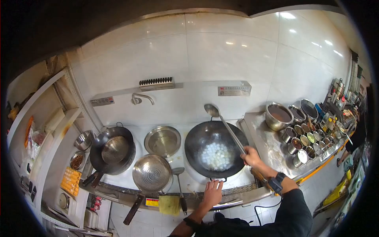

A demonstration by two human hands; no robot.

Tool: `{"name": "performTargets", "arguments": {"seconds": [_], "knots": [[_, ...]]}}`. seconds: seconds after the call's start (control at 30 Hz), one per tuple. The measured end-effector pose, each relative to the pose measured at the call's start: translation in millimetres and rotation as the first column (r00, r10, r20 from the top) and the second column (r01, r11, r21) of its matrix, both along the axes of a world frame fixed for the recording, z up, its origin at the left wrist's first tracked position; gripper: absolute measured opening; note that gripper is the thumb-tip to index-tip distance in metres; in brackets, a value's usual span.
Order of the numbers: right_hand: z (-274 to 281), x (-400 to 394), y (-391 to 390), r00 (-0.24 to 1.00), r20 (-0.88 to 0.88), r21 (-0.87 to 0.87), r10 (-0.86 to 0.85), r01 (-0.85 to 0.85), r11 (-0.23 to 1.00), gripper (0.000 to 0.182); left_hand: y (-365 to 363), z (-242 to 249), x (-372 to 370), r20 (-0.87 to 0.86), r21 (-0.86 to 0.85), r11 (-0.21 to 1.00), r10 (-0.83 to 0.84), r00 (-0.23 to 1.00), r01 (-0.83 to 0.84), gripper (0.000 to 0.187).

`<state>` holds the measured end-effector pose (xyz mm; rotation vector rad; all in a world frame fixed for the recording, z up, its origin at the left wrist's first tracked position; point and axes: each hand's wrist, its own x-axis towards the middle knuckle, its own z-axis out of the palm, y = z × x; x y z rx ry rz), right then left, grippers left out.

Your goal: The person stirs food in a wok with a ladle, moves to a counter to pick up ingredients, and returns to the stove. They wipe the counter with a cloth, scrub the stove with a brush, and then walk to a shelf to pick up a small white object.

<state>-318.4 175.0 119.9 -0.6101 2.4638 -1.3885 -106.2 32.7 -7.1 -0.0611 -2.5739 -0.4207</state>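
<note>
A large black wok [197, 144] sits on the burner and holds white round pieces [216, 155] in liquid. My right hand [251, 157] grips the long handle of a steel ladle [213, 111], whose bowl is raised over the wok's far rim. My left hand [212, 192] rests with fingers spread on the stove's front edge, just below the wok's near handle. It holds nothing.
Left of the wok are a steel basin [162, 140], a perforated strainer [152, 173], and a second black wok [112, 148] with a strainer in it. A second ladle [178, 172] lies by the strainer. Several seasoning containers [306, 140] and pots [278, 115] fill the counter on the right.
</note>
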Motion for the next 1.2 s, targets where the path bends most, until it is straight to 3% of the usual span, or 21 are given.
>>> {"name": "performTargets", "arguments": {"seconds": [0.07, 0.1, 0.13, 0.17, 0.23, 0.33, 0.4, 0.53, 0.63, 0.77, 0.97, 1.03, 1.2], "knots": [[-31, 28, 29, 0.998, -0.060, 0.170, -0.009, 0.019, 0.985, 0.030, 1, -2, 0, -0.026, 0.001, 1.000, -0.018, 0.999, 0.018, 0.042], [-50, 40, 45, 0.999, -0.041, 0.175, -0.029, 0.036, 0.984, 0.031, -1, -2, -3, -0.028, -0.007, 1.000, -0.028, 0.999, 0.028, 0.041], [-95, 38, 65, 0.974, -0.225, 0.186, 0.038, 0.004, 0.983, 0.025, -3, -1, -6, -0.032, -0.020, 0.999, -0.038, 0.999, 0.038, 0.041], [-94, 64, 74, 0.963, -0.269, 0.179, 0.001, 0.049, 0.983, 0.028, -3, -2, -7, -0.041, -0.012, 0.999, -0.044, 0.998, 0.044, 0.040], [-159, 82, 100, 0.968, -0.246, 0.148, -0.048, 0.086, 0.985, 0.030, -2, -5, -13, -0.031, -0.002, 0.999, -0.038, 0.999, 0.038, 0.036], [-190, 127, 110, 0.957, -0.286, 0.135, -0.046, 0.087, 0.987, 0.034, -1, -6, -19, -0.004, 0.026, 0.999, -0.046, 0.999, 0.046, 0.027], [-209, 143, 110, 0.972, -0.200, 0.119, -0.120, 0.145, 0.982, 0.036, -2, -4, -21, 0.009, 0.052, 0.997, -0.058, 0.998, 0.057, 0.022], [-213, 157, 102, 0.987, -0.080, 0.177, -0.137, 0.149, 0.973, 0.036, -8, -6, -30, 0.018, 0.068, 0.996, -0.063, 0.998, 0.062, 0.012], [-156, 167, 85, 0.967, 0.176, 0.127, -0.182, 0.161, 0.979, 0.033, -5, -3, -35, 0.015, 0.078, 0.996, -0.035, 0.999, 0.034, 0.010], [-167, 148, 95, 0.931, 0.342, 0.118, -0.128, 0.093, 0.989, 0.018, 5, 0, -40, 0.040, 0.051, 0.999, 0.016, 0.999, -0.018, 0.006], [-159, 138, 102, 0.923, 0.377, 0.009, -0.081, 0.084, 0.996, 0.021, 13, -16, -56, 0.086, 0.055, 0.996, 0.062, 0.994, -0.067, 0.008], [-160, 133, 102, 0.948, 0.313, 0.070, -0.058, 0.038, 0.997, 0.022, 11, -20, -62, 0.101, 0.080, 0.995, 0.049, 0.994, -0.057, 0.007], [-174, 127, 103, 0.953, 0.304, 0.005, -0.015, 0.014, 1.000, 0.024, 7, -18, -64, 0.260, 0.160, 0.985, 0.020, 0.965, -0.063, 0.007]]}}
